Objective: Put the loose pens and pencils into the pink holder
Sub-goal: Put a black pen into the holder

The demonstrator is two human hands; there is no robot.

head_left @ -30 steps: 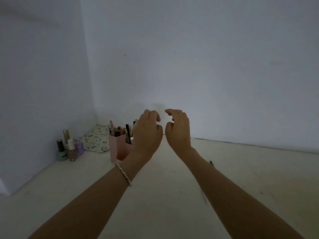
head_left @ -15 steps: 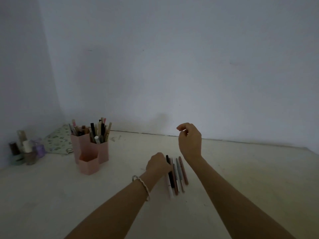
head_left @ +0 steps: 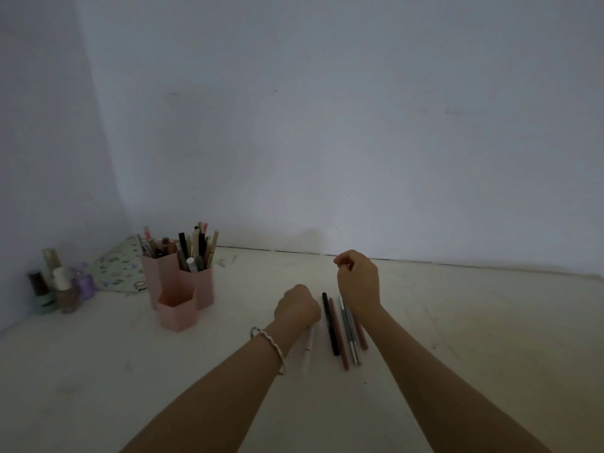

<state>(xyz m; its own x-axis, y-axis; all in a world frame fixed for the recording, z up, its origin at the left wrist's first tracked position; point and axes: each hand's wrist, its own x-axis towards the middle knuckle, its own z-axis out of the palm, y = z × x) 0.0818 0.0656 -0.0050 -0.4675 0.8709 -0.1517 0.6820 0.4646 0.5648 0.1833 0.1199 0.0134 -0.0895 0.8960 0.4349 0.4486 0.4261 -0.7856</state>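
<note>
Well apart: pink holder (head_left: 183, 289), left hand (head_left: 297, 308) gripping pen (head_left: 308, 349).

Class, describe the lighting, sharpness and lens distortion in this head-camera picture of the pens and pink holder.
Head view: dim, underexposed and bluish, with no glare; the white pen at the left hand looks smeared; the nail polish bottles at the left edge are soft; the wide lens bows the wall corner.

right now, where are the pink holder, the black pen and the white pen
pink holder (head_left: 176, 314), head view, front wall of its low front compartment
black pen (head_left: 330, 323), head view, middle of its barrel
white pen (head_left: 308, 346), head view, middle of its visible barrel
</note>
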